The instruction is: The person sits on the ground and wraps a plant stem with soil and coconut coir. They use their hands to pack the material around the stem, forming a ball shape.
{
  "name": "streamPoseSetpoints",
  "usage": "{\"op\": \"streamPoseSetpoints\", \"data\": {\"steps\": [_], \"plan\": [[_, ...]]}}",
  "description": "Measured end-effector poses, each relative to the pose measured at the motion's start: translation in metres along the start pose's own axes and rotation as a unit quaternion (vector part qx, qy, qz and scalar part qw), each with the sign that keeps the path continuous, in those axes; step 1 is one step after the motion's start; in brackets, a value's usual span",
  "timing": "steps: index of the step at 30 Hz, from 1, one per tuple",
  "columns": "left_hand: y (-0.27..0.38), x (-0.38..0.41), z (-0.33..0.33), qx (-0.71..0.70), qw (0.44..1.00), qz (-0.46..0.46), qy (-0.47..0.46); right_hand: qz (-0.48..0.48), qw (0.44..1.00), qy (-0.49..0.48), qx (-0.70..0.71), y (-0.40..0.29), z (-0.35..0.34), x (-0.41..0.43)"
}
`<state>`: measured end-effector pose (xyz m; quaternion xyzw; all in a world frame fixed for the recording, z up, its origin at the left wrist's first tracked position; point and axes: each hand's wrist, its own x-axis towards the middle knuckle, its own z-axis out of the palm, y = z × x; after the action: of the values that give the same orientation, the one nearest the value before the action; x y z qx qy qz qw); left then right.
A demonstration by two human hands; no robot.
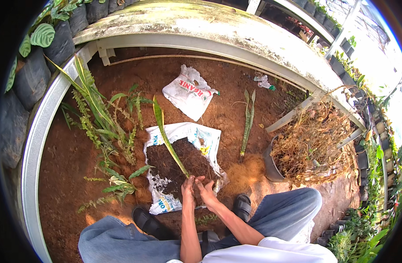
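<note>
My left hand grips the base of a long snake plant leaf with yellow edges, which leans up and to the left. Close against it, my right hand has its fingers bent at the leaf's lower end; whether they pinch anything is hidden. Both hands are over the near part of an opened white plastic sack, which bears printing. Dark soil mix with brown fibres lies on the sack. To its right rests a tuft of coconut fibre, below another pair of snake plant leaves.
Uprooted snake plants and ferns lie left of the sack. A torn white bag is beyond it. At right stands a black pot heaped with dried plants. A metal-framed bench curves around the bare soil floor.
</note>
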<state>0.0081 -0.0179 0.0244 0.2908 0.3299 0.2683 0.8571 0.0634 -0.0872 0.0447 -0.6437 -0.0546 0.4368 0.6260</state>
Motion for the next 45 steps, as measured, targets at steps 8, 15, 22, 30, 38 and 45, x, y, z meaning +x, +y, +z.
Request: {"op": "streamPoseSetpoints", "data": {"steps": [8, 15, 22, 30, 38, 45], "plan": [[0.004, -0.005, 0.009, -0.291, 0.955, -0.043, -0.035, -0.042, 0.999, 0.015, 0.009, 0.016, -0.005, 0.008], [-0.002, 0.0, 0.003, -0.169, 0.983, -0.002, 0.076, -0.151, 0.965, 0.073, -0.2, 0.007, 0.006, 0.002], [0.006, 0.0, 0.003, -0.095, 0.991, -0.011, 0.092, -0.177, 0.954, 0.034, -0.238, 0.01, 0.004, 0.0], [0.016, -0.013, 0.031, -0.074, 0.995, -0.006, 0.07, -0.14, 0.974, -0.028, -0.176, 0.017, -0.012, 0.018], [0.024, -0.013, 0.018, -0.058, 0.995, 0.002, 0.086, -0.133, 0.983, -0.045, 0.115, -0.001, 0.0, -0.011], [0.021, -0.013, 0.03, -0.151, 0.987, -0.018, 0.056, -0.146, 0.984, -0.019, 0.103, -0.004, -0.017, 0.0]]}}
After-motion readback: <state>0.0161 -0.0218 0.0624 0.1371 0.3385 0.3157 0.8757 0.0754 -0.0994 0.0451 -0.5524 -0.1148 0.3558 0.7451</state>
